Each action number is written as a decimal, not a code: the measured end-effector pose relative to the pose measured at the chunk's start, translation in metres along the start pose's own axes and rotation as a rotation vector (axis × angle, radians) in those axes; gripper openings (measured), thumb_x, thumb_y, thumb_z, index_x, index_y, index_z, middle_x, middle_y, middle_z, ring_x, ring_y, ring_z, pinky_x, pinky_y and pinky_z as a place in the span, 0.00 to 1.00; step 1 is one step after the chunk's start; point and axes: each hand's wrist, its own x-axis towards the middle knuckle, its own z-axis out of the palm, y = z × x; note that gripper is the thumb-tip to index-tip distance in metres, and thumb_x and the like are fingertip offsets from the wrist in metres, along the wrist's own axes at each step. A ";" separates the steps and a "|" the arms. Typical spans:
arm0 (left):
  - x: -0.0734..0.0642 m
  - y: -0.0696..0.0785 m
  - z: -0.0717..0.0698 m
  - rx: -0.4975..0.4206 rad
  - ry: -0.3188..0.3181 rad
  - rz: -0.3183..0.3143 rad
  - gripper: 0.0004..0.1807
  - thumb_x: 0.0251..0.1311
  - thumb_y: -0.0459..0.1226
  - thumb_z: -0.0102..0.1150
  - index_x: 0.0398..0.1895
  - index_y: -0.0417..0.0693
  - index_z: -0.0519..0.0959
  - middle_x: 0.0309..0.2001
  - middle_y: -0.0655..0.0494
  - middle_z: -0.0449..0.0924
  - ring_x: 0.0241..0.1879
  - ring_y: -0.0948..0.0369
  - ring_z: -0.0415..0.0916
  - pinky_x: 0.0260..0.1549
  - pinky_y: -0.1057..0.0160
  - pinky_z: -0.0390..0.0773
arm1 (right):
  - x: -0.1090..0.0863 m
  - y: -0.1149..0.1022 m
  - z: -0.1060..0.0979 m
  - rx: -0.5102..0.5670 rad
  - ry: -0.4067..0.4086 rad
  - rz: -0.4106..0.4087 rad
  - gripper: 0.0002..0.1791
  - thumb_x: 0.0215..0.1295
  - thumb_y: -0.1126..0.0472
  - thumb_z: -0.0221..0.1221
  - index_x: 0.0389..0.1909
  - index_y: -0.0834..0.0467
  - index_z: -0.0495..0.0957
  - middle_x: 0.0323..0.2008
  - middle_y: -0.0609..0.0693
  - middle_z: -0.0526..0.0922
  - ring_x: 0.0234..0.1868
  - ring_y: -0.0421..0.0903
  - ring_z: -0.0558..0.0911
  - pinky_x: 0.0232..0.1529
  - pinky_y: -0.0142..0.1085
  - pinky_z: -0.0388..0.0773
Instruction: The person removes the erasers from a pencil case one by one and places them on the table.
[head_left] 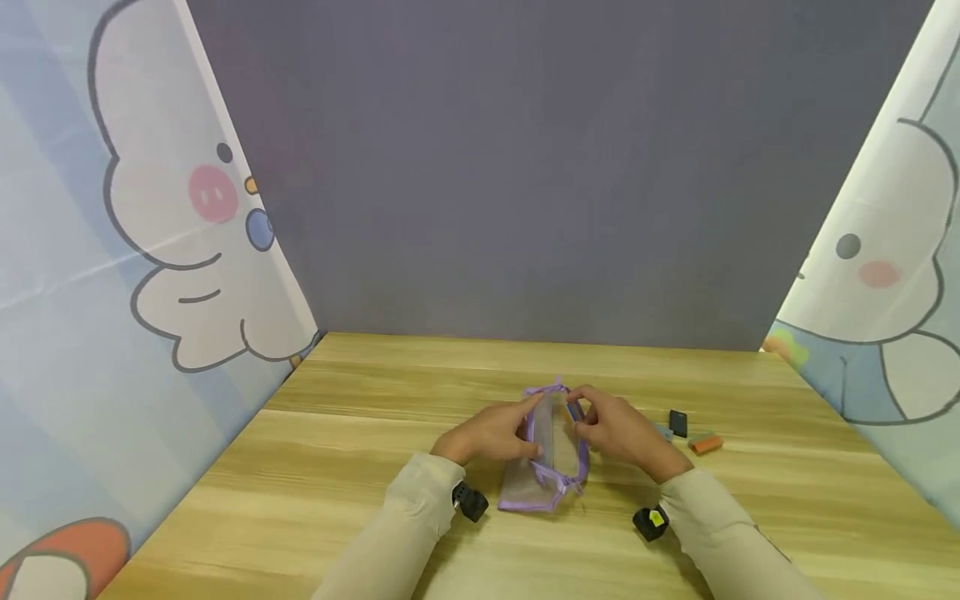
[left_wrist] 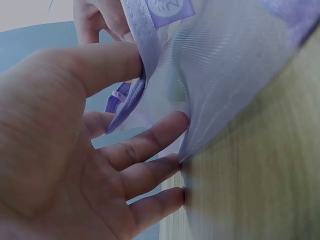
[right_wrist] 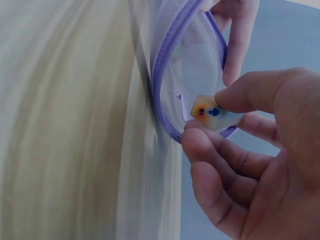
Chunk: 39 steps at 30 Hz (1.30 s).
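Observation:
A see-through mesh pouch point(head_left: 528, 485) with purple zip edging lies on the wooden table, its mouth spread wide. My left hand point(head_left: 495, 432) holds the pouch's left rim. In the left wrist view, the thumb and index finger point(left_wrist: 97, 122) are at the purple edge, the other fingers against the mesh point(left_wrist: 225, 65). My right hand point(head_left: 618, 429) pinches a small pale piece with an orange and blue print point(right_wrist: 216, 112) between thumb and fingers. It is held at the pouch's open mouth, near the right rim point(right_wrist: 161, 75).
To the right of my right hand lie a small black rectangular piece point(head_left: 678, 422), a grey piece point(head_left: 663, 432) partly hidden by the hand, and an orange and grey block point(head_left: 705, 443). A dark grey panel point(head_left: 555, 183) stands behind the table point(head_left: 360, 467), with cartoon-printed cloths at both sides.

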 end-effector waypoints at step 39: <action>0.000 0.002 0.001 0.005 0.014 -0.039 0.49 0.62 0.47 0.65 0.82 0.55 0.49 0.43 0.63 0.76 0.41 0.66 0.74 0.45 0.62 0.75 | -0.007 0.006 -0.009 0.081 0.043 0.030 0.24 0.69 0.58 0.63 0.62 0.61 0.72 0.29 0.49 0.82 0.27 0.48 0.79 0.27 0.40 0.76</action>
